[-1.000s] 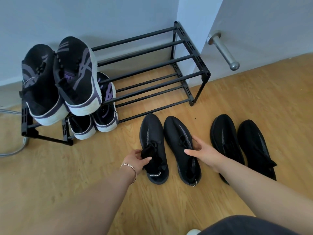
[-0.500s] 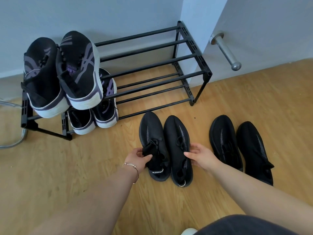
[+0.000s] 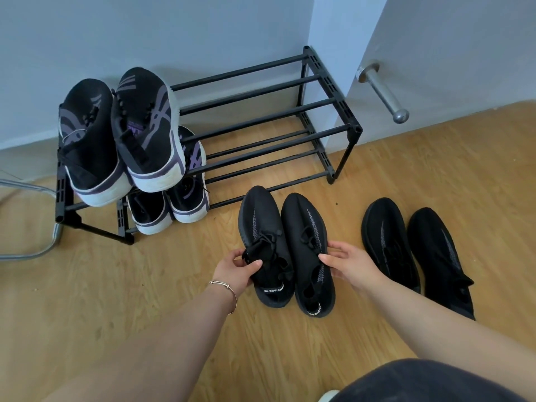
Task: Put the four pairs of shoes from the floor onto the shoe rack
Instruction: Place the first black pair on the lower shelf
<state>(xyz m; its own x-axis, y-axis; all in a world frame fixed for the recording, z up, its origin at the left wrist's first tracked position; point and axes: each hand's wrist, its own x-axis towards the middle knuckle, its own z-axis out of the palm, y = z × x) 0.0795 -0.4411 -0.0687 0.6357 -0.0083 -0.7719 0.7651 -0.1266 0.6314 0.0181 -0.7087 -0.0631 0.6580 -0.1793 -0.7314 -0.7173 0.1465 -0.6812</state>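
A black two-tier shoe rack (image 3: 269, 111) stands against the wall. Its left end holds a black-and-purple pair (image 3: 116, 134) on the top tier and a second such pair (image 3: 171, 207) on the lower tier. On the floor in front lies a black knit pair. My left hand (image 3: 236, 269) grips the left shoe (image 3: 262, 227) at its collar. My right hand (image 3: 346, 264) clasps the side of the right shoe (image 3: 307, 242). Both shoes look slightly raised and pressed side by side. Another black pair (image 3: 414, 250) lies on the floor to the right.
A metal door stopper (image 3: 383, 91) sticks out from the door at the right of the rack. A grey tube (image 3: 29, 250) curves over the floor at far left. The right part of both rack tiers carries nothing. Wooden floor surrounds the shoes.
Both hands have drawn the middle black pair together and closed on the shoes. The view has shifted slightly downward and nearer.
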